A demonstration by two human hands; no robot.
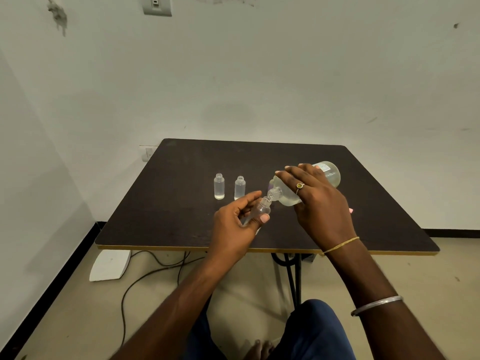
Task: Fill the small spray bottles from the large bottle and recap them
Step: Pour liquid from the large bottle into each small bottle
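My right hand [315,201] grips the large clear bottle [330,174], tipped on its side with its neck pointing down-left. My left hand [233,222] holds a small clear spray bottle [262,209] tilted, its open mouth right under the large bottle's neck. Two more small bottles stand upright and uncapped on the dark table [168,198]: one [219,186] at the left, one [239,187] just right of it. Both hold clear liquid. No caps are visible.
The table's near edge has a yellow trim [155,247]. Under and beside it lie black cables [145,276] and a white wedge-shaped object [110,265] on the floor. A white wall stands close behind the table.
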